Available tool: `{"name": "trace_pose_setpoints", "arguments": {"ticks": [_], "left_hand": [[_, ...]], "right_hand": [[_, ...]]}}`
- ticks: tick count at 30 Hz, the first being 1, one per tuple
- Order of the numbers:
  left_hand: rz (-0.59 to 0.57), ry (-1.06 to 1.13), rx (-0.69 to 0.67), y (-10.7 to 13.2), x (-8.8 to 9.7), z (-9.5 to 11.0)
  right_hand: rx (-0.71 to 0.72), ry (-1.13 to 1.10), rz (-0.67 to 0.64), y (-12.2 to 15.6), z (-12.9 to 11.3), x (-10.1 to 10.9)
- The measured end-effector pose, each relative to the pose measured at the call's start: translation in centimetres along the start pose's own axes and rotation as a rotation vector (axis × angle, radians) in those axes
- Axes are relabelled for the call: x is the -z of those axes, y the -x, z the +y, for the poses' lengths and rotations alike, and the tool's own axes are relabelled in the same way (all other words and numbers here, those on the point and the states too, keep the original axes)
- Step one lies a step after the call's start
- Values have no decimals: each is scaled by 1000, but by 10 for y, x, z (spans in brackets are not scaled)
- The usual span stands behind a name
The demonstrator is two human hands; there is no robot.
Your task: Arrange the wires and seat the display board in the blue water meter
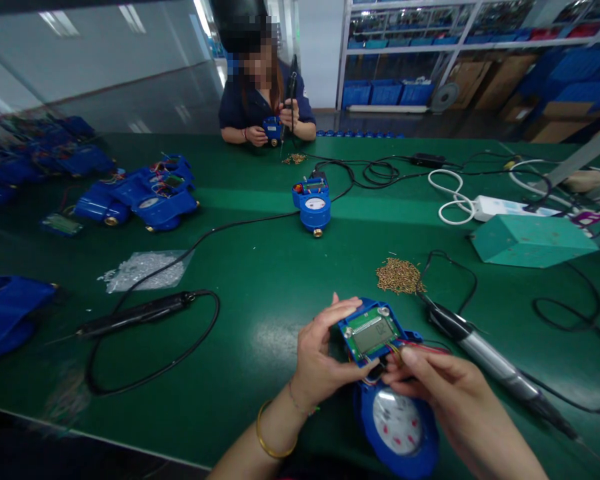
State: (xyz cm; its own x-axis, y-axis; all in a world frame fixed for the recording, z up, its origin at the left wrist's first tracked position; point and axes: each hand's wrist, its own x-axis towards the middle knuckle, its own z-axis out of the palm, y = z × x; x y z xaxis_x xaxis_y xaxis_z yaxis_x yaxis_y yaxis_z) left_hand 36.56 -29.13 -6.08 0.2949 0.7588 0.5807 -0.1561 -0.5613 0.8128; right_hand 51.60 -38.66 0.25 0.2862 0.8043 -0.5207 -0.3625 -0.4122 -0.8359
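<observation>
Metal shelves (405, 49) stand beyond the green table (260, 267) and held meter (397, 423).

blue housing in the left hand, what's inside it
A green circuit board with a grey display, and coloured wires at its lower edge; whatever lies beneath the board is covered.

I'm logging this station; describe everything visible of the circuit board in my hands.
The green circuit board has a grey display and two round silvery fixings. It sits tilted, display up, in a blue, plastic-looking housing gripped by your left hand; your right hand holds coloured wires beside its lower edge.
</observation>
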Motion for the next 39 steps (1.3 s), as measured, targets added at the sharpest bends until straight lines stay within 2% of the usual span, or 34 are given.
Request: {"name": "trace_pose_setpoints", "arguments": {"ticks": [8,28,39], "left_hand": [[-7,22,-5,0,1,0],[2,50,27,2,0,-3],[-2,37,25,3,0,-3]], "right_hand": [[63,-50,107,8,-7,-14],[98,-8,57,2,3,-9],[95,-4,89,8,-5,-16]]}}
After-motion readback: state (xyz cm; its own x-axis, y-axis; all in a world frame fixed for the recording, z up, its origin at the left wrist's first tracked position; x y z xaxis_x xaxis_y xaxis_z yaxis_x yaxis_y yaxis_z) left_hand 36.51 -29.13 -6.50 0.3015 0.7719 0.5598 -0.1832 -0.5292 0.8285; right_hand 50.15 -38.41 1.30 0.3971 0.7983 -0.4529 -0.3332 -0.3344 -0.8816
